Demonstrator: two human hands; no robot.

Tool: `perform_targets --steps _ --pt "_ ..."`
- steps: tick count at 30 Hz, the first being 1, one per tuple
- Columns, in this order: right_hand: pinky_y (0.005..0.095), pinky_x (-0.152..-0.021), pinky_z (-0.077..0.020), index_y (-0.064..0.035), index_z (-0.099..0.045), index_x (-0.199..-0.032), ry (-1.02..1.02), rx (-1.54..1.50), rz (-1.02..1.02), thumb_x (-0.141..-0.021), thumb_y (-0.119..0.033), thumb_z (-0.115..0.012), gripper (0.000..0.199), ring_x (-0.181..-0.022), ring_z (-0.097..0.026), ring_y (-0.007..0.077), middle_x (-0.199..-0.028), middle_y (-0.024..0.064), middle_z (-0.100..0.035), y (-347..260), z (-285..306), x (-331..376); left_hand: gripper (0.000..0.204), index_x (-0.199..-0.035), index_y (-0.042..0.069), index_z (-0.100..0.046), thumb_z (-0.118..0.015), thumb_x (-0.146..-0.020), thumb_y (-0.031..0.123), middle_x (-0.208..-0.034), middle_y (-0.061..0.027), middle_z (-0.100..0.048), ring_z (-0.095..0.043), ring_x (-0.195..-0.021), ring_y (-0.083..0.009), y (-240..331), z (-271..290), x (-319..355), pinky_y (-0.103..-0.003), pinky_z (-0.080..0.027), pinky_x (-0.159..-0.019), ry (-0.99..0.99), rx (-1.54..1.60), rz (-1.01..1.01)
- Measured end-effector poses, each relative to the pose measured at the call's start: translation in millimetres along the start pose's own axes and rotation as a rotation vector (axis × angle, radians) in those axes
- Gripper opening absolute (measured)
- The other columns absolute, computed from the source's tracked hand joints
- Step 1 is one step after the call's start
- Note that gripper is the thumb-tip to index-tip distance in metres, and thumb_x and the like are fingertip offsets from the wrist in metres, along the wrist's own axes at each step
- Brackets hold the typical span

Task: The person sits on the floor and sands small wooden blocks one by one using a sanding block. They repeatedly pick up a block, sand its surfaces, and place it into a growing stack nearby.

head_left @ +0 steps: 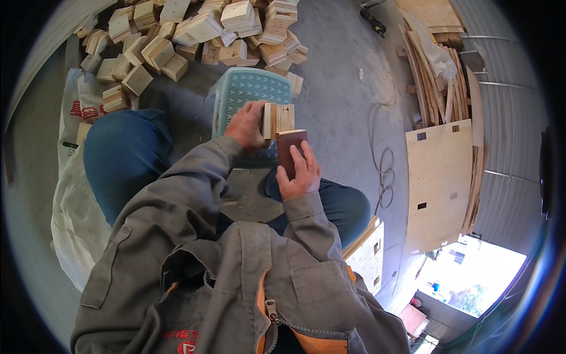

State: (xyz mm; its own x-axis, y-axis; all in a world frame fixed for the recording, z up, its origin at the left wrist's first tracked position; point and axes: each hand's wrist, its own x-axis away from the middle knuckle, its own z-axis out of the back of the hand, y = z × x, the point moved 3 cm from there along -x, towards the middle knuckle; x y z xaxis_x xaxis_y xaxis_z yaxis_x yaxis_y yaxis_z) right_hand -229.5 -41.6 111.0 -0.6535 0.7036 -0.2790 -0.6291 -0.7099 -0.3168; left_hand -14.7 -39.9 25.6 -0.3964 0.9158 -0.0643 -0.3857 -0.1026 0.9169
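Observation:
My left hand point(247, 125) is closed round the left end of a small stack of plywood blocks point(281, 118), held over a pale blue-green plastic stool point(253, 82). The layered edges of the blocks face up. A flat sanding block point(290, 147) with a reddish-brown face and a pale wooden upper edge is in my right hand point(299, 169). Its upper end meets the lower right corner of the stack. My right fingers lie along its brown face, with the thumb at its left side; its underside is hidden.
A large heap of plywood blocks point(203, 26) lies on the floor beyond the stool. White sacking point(73, 212) is by my left knee. To the right are a looped cable point(386, 171), a leaning plywood sheet point(439, 183) and stacked boards point(421, 76).

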Motion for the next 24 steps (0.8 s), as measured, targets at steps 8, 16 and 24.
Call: perform_targets --steps 8,16,24 --pt "0.0494 -0.108 -0.0478 -0.0137 -0.069 -0.139 0.051 0.017 -0.095 -0.083 -0.019 -0.077 0.056 -0.123 -0.061 0.0383 -0.154 0.0118 -0.057 6.1 -22.1 -82.0 0.099 -0.147 0.015 -0.049 -0.095 -0.06 0.023 -0.138 -0.018 -0.057 -0.057 -0.13 -0.0412 -4.4 -0.4 2.2 -0.049 -0.05 -0.11 0.017 0.005 -0.006" --pt "0.0487 -0.107 -0.0489 -0.0144 -0.069 -0.14 0.043 0.057 -0.096 -0.084 -0.021 -0.076 0.057 -0.122 -0.061 0.039 -0.156 0.0109 -0.055 16.6 -29.8 -108.0 0.104 -0.149 0.016 -0.048 -0.097 -0.057 0.017 -0.139 -0.0174 -0.056 -0.057 -0.13 -0.0417 2.2 0.7 -1.5 -0.049 -0.051 -0.11 -0.014 -0.026 0.036" --pt "0.0494 -0.108 -0.0471 -0.0127 -0.066 -0.144 -0.046 -0.006 -0.048 -0.081 -0.02 -0.081 0.065 -0.125 -0.058 0.04 -0.158 0.0155 -0.052 -9.0 1.9 -17.4 0.1 -0.148 0.016 -0.049 -0.095 -0.059 0.018 -0.136 -0.0182 -0.058 -0.059 -0.127 -0.0428 2.2 2.0 -1.4 -0.049 -0.052 -0.108 -0.007 -0.018 -0.014"
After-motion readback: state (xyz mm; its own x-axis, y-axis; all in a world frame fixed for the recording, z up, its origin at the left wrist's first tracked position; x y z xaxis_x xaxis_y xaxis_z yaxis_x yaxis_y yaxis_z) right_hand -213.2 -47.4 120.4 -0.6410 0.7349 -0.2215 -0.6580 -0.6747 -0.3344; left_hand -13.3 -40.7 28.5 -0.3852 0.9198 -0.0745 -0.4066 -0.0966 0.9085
